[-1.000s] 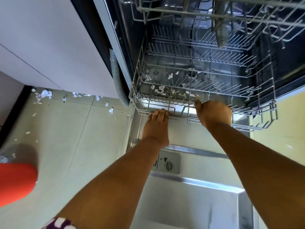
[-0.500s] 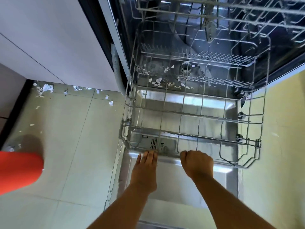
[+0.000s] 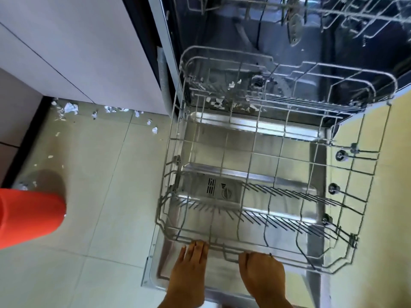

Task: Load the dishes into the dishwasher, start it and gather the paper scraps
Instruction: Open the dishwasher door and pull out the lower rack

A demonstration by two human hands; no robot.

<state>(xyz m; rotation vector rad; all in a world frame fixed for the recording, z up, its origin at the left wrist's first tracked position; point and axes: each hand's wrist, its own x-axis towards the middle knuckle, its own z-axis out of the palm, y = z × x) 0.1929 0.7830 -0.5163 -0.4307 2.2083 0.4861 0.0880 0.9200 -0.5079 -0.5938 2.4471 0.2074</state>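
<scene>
Pale floor (image 3: pixel 106 218) tiles meet a white cabinet (image 3: pixel 77 52); paper scraps (image 3: pixel 71 107) lie along its base, with more on the bottom of the open dishwasher (image 3: pixel 222 30); a red bin (image 3: pixel 29 216) stands at the left edge; the door (image 3: pixel 222 278) lies flat, with the lower rack (image 3: pixel 278 194) out over it; the left hand (image 3: pixel 189 270) rests straight fingers (image 3: pixel 196 246) on the rack's front rim; the right hand (image 3: pixel 262 272), just beside it, is clenched round that rim.

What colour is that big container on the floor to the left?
Plain orange-red. The container shows at the head view's left edge.
</scene>
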